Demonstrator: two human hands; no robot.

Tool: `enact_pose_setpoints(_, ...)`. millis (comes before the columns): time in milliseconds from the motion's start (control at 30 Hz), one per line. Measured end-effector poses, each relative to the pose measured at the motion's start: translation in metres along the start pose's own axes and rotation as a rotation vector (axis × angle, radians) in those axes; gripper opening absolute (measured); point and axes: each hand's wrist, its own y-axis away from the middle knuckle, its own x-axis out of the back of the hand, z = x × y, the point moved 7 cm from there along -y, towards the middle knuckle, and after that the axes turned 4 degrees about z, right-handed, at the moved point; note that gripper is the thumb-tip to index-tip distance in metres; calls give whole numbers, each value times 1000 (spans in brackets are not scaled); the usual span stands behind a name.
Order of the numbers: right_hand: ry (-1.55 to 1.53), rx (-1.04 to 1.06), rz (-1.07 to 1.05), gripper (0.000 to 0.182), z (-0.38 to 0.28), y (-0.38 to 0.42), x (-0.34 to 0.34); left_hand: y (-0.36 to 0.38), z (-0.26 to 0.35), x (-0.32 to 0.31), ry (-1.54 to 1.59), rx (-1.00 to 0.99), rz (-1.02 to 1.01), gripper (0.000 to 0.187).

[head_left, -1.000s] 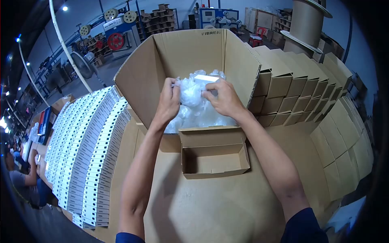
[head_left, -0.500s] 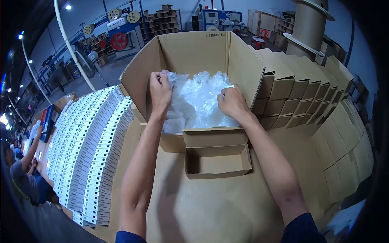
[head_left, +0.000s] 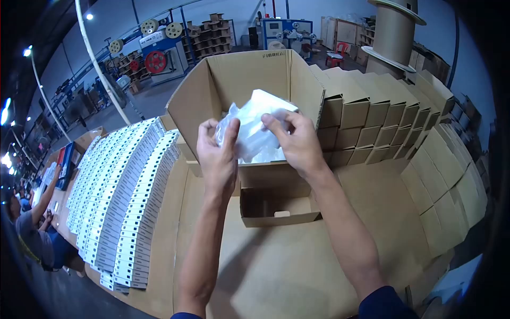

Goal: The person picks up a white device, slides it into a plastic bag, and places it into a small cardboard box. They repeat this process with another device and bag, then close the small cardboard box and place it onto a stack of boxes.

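Both hands, left (head_left: 217, 157) and right (head_left: 297, 142), pinch a plastic-wrapped packet (head_left: 258, 127) above the small open box (head_left: 279, 204), big carton (head_left: 249, 85) at twelve o'clock.

A factory hall with a grey concrete floor (head_left: 154, 98) and pale walls stretches toward twelve o'clock, where blue machinery (head_left: 281, 29) stands, with red and cream reels (head_left: 156, 45) at eleven. Ceiling lamps (head_left: 26, 52) glow at ten o'clock. A large cardboard spool (head_left: 390, 34) rises at one o'clock, and a seated person (head_left: 29, 228) works at eight.
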Motion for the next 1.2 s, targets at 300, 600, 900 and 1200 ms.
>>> enact_pose_setpoints(300, -121, -69, 16, 40, -19, 151, 58, 201, 6, 9, -100, 357, -148, 21)
enact_pose_setpoints(600, 71, -244, -78, 29, -3, 346, 73, 322, 18, 15, -92, 373, 98, 15)
enact_pose_setpoints(900, -61, -303, 78, 24, -3, 402, 79, 375, 32, 34, -579, -46, 79, 35)
enact_pose_setpoints(1200, 302, -119, 60, 20, -24, 405, 74, 356, 72, -21, -1099, -387, -450, 33)
